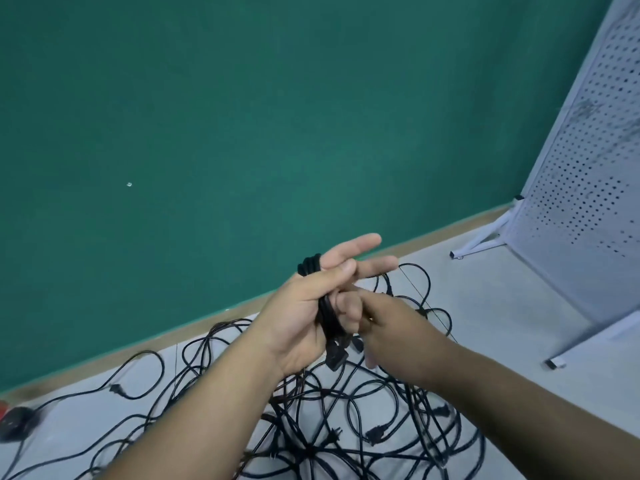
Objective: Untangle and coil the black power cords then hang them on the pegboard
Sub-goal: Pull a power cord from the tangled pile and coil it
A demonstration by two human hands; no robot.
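Observation:
My left hand [304, 306] is raised palm-up and holds a coiled black power cord [327, 318]. The coil loops over the back of the hand and down across the palm. Thumb and lower fingers curl round it, while two fingers point straight out. A plug end [337, 356] hangs below the palm. My right hand [388, 327] comes in from the right, its fingers touching the coil near the plug; its grip is hidden. A tangled pile of black cords [329, 420] lies on the floor below. The white pegboard [588, 188] stands at the right.
A green wall with a wooden baseboard [194, 327] runs behind the pile. The pegboard's white metal feet [478, 245] reach onto the grey floor. A dark red-and-black object [14, 422] lies at the far left, with one cord running to it.

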